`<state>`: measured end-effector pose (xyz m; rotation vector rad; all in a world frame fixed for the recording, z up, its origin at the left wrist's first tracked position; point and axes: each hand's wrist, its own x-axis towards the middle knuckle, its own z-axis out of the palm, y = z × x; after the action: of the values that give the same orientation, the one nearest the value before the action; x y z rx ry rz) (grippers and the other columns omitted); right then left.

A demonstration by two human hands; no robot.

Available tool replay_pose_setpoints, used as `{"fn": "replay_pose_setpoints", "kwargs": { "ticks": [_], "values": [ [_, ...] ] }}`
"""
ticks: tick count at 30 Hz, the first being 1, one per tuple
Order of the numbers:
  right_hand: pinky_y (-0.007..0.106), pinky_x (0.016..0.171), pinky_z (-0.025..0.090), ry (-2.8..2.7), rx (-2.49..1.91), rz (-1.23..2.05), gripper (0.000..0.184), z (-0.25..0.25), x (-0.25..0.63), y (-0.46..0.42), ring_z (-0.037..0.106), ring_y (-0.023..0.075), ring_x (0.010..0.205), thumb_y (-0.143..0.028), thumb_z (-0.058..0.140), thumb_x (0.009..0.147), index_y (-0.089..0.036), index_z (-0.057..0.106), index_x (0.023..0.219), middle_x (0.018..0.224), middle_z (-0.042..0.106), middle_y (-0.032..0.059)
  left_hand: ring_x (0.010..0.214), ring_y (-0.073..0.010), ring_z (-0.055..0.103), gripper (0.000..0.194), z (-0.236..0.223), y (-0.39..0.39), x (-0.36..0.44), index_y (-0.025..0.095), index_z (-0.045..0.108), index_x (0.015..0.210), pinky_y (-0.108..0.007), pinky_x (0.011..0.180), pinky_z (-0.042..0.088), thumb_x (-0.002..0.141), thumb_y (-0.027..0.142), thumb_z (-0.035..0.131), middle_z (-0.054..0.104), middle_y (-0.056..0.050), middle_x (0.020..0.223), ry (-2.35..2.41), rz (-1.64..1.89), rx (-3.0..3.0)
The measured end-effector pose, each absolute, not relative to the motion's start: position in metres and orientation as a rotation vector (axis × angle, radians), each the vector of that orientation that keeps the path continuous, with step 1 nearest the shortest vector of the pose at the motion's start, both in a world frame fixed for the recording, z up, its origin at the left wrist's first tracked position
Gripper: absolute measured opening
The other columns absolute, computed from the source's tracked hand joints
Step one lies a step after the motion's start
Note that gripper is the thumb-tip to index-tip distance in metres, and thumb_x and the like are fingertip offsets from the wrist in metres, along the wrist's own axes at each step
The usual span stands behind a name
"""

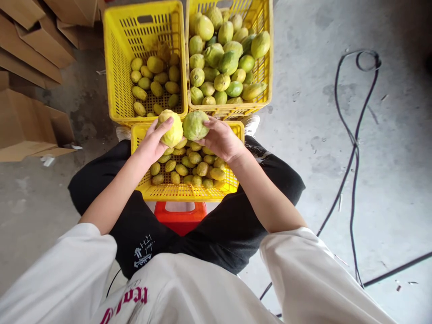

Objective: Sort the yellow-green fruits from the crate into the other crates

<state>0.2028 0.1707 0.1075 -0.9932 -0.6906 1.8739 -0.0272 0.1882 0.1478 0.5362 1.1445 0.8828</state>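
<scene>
My left hand (151,143) is closed around a yellow, bumpy papaya (170,129), with the thumb lying across its top. Close beside it, my right hand (223,138) grips a greener, rounder papaya (195,126) from its right side. Both fruits are held up over the back part of the near yellow crate (182,193), which stands between my knees with many small yellow-green papayas (195,157) in it. The fingers under both fruits are partly hidden.
Beyond stand two yellow crates: the left one (113,76) holds smaller papayas, the right one (270,67) larger ones piled high. A red stool (180,220) shows below the near crate. Cardboard boxes (30,121) stand left; a black cable (354,144) loops on the floor right.
</scene>
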Motion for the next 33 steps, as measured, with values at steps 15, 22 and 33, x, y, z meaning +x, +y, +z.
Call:
{"fn": "replay_pose_setpoints", "kwargs": {
  "ticks": [15, 22, 33],
  "values": [
    [0.053, 0.118, 0.080, -0.545, -1.116, 1.999, 0.058, 0.092, 0.188, 0.167, 0.086, 0.0394, 0.148, -0.085, 0.091, 0.111, -0.031, 0.078, 0.129, 0.125, 0.092, 0.0068, 0.163, -0.0479, 0.079, 0.029, 0.144, 0.175, -0.038, 0.025, 0.074, 0.124, -0.060, 0.124, 0.078, 0.105, 0.044, 0.086, 0.088, -0.014, 0.136, 1.216, 0.781, 0.591],
    [0.066, 0.133, 0.075, -0.546, -0.932, 2.002, 0.052, 0.093, 0.198, 0.170, 0.077, 0.0431, 0.165, -0.076, 0.084, 0.111, -0.032, 0.082, 0.140, 0.144, 0.092, 0.0081, 0.168, -0.0387, 0.075, 0.032, 0.151, 0.179, -0.044, 0.028, 0.067, 0.125, -0.056, 0.134, 0.072, 0.099, 0.033, 0.084, 0.086, -0.010, 0.143, 1.190, 0.776, 0.640],
    [0.064, 0.136, 0.073, -0.667, -0.932, 1.938, 0.067, 0.100, 0.187, 0.164, 0.076, 0.0405, 0.167, -0.066, 0.108, 0.095, -0.036, 0.077, 0.146, 0.147, 0.089, 0.0074, 0.152, -0.0313, 0.085, 0.046, 0.147, 0.169, -0.033, 0.032, 0.066, 0.133, -0.049, 0.126, 0.075, 0.104, 0.032, 0.101, 0.087, -0.002, 0.130, 1.177, 0.801, 0.611]
  ]
}}
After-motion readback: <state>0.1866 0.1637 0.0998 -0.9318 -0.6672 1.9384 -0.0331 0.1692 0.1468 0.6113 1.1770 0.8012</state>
